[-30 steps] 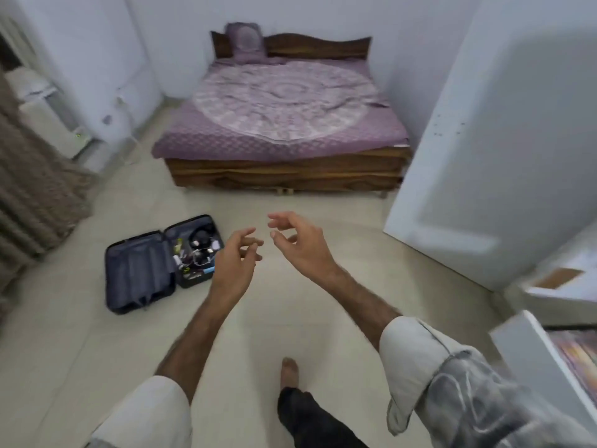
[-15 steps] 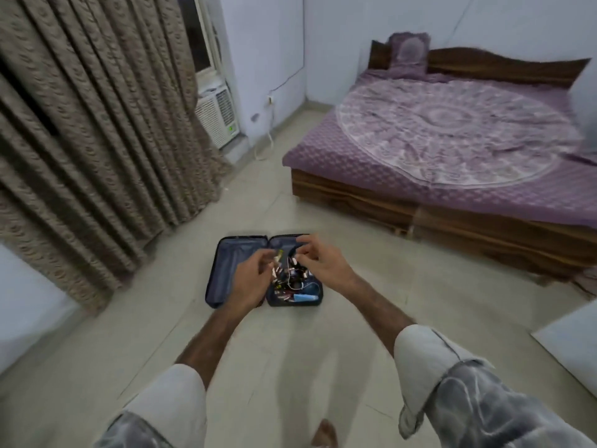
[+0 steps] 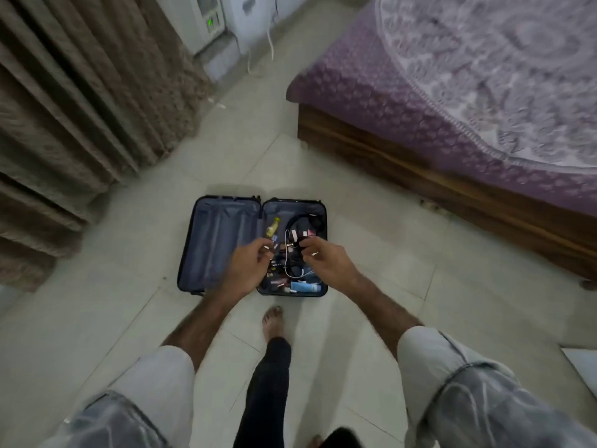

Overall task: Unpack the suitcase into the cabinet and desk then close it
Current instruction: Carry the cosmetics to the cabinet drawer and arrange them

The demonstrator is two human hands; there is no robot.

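Note:
A dark blue suitcase [image 3: 219, 240] lies open flat on the tiled floor. Its left half is bare lining. The right half holds several small things: a yellow bottle [image 3: 273, 226], black headphones [image 3: 305, 223], a white cable [image 3: 287, 253] and a light blue tube [image 3: 303, 287]. My left hand [image 3: 248, 270] and my right hand [image 3: 326, 266] hang side by side in the air above the filled half. The fingers of both are loosely curled and hold nothing. The hands hide part of the contents.
A wooden bed [image 3: 403, 163] with a purple cover stands to the right. Brown curtains [image 3: 80, 108] hang on the left, with a white appliance [image 3: 206, 24] behind them. My bare foot [image 3: 273, 321] stands just before the suitcase. A white panel corner [image 3: 581, 360] shows at the right edge.
I have turned from the bed and walked up to the suitcase, which now lies straight below my raised hands. Both hands stay empty.

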